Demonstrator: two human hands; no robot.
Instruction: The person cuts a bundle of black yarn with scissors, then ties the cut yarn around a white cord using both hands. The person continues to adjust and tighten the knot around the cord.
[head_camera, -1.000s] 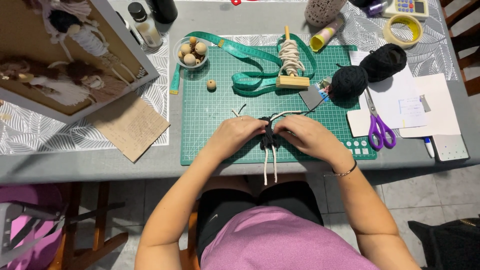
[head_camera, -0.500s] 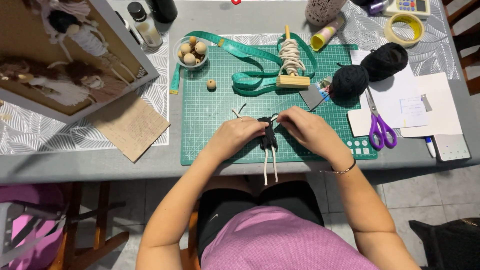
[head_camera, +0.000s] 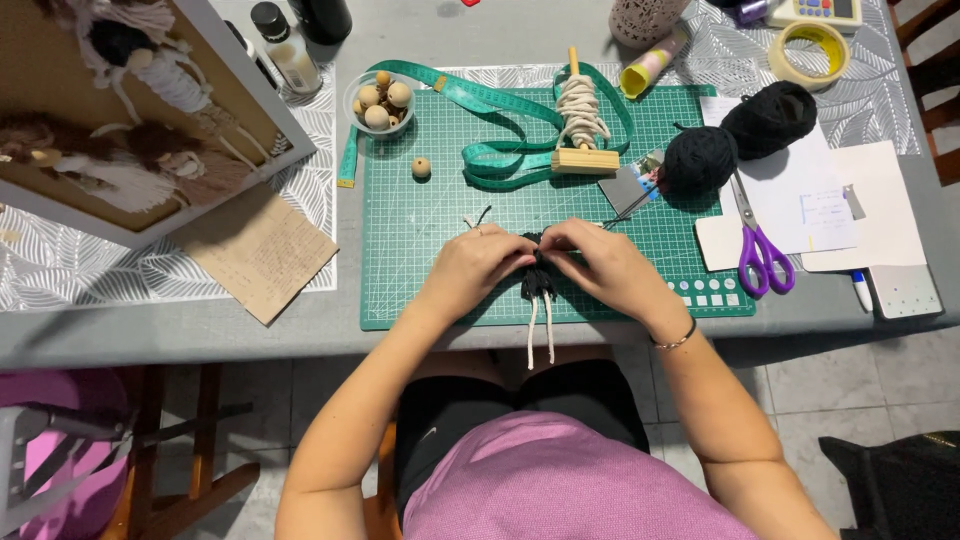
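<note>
A small yarn doll, wrapped in black yarn with two white cord legs hanging over the table edge, lies on the green cutting mat. My left hand pinches its upper left side. My right hand pinches its upper right side, fingers closed on the black yarn at the top. A thin black strand runs from my right hand toward the black yarn ball. The doll's top is hidden between my fingers.
A second black yarn ball, purple scissors, papers, a wooden spool of white cord, a green measuring tape, a bowl of wooden beads, one loose bead, a framed doll picture, a brown card, tape roll.
My hands have shifted slightly on the doll, the right hand drawing closer over its top. The doll stays in place on the mat.
</note>
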